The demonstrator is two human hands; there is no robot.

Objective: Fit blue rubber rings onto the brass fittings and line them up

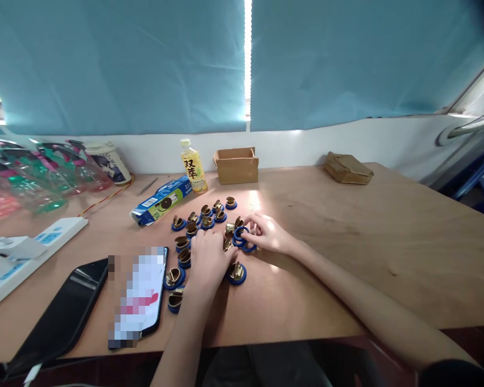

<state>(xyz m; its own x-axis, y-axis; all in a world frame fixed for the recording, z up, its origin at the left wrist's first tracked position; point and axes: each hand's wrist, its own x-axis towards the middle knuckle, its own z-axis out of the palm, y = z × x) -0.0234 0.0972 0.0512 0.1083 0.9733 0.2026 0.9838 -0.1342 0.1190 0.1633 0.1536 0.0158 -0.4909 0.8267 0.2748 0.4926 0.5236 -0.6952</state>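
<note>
Brass fittings with flip lids and blue rings (pixel 191 230) stand in a loose cluster on the table. My left hand (pixel 210 255) is closed over the cluster's right side, fingers curled down. A bit of brass (pixel 227 244) shows by its thumb, but what the fingers hold is hidden. Between the fingertips of my right hand (pixel 269 232) is a blue ring (pixel 241 234), close to the left thumb. Another blue ring (pixel 249 247) lies just below it. A brass piece (pixel 229 228) sits between the hands, and one ringed fitting (pixel 237 273) stands apart in front.
Left of the cluster lie a phone with a lit screen (pixel 139 298), a black device (pixel 64 312) and a white power strip (pixel 60 234). Behind stand a blue carton (pixel 161 200), a yellow drink bottle (pixel 194 167), an open cardboard box (pixel 237 167) and several spray bottles (pixel 36 177). A brown package (pixel 349 167) lies back right.
</note>
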